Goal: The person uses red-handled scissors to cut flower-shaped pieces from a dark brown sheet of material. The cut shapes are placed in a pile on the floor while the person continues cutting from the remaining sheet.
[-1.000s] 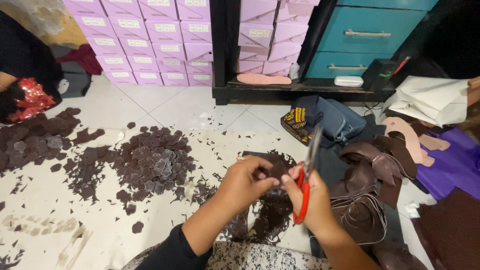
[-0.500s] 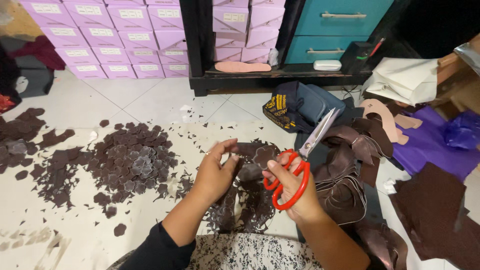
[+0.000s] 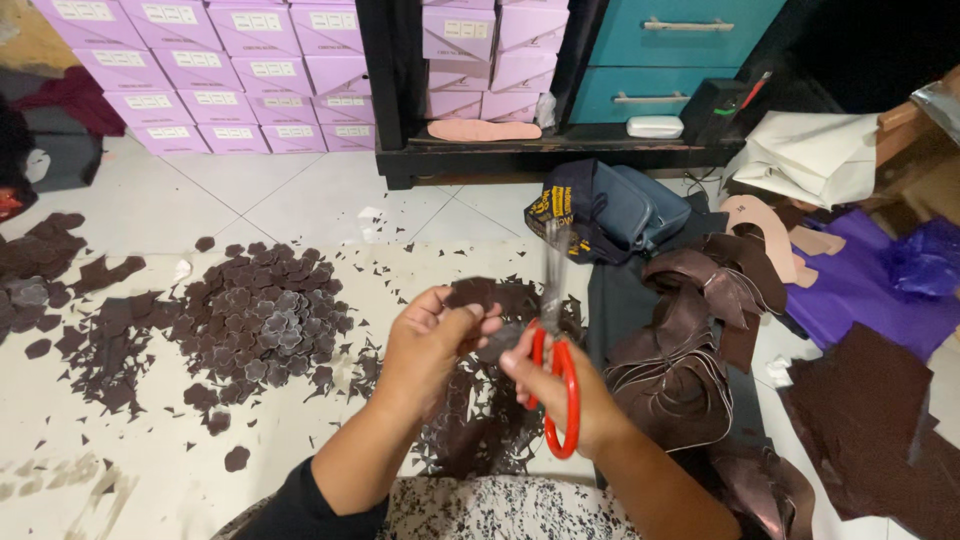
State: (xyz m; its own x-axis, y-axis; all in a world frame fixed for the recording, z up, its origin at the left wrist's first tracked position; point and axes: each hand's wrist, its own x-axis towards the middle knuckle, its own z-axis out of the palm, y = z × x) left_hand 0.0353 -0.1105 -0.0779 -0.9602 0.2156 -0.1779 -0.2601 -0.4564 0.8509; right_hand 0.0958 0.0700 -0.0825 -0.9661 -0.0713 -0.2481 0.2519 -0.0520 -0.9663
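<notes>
Our right hand (image 3: 560,385) grips the red-handled scissors (image 3: 556,340), fingers through the loops, the blades pointing up toward twelve o'clock and blurred; we cannot tell how far the blades stand apart. Our left hand (image 3: 425,345) pinches a small dark brown scrap (image 3: 470,293) between thumb and fingertips, held up just at nine o'clock of the blades. Whether the blades touch the scrap we cannot tell. Both hands hover above the floor (image 3: 300,200), near the middle of the view.

Directly beneath the hands lies a heap of brown offcuts (image 3: 480,430), thin and jagged. At nine o'clock of the left hand, well apart from it, sits a pile of cut shapes (image 3: 265,320), brown with a few greyish ones in the middle, each scalloped like a small flower. More brown pieces (image 3: 45,265) spread out at the far nine o'clock edge.

At three o'clock of the right hand a stack of curled brown sheets (image 3: 690,350) lies on a dark cloth (image 3: 615,300), and beyond it, at four o'clock, a flat brown sheet (image 3: 865,400). A purple sheet (image 3: 860,290) and pink insole shapes (image 3: 765,230) lie at two o'clock. A blue bag (image 3: 615,210) rests at twelve o'clock of the scissors, just before a black shelf (image 3: 520,155) that carries a pink sole (image 3: 480,130). Lilac boxes (image 3: 200,70) are stacked at eleven o'clock, and teal drawers (image 3: 680,50) stand at one o'clock.
</notes>
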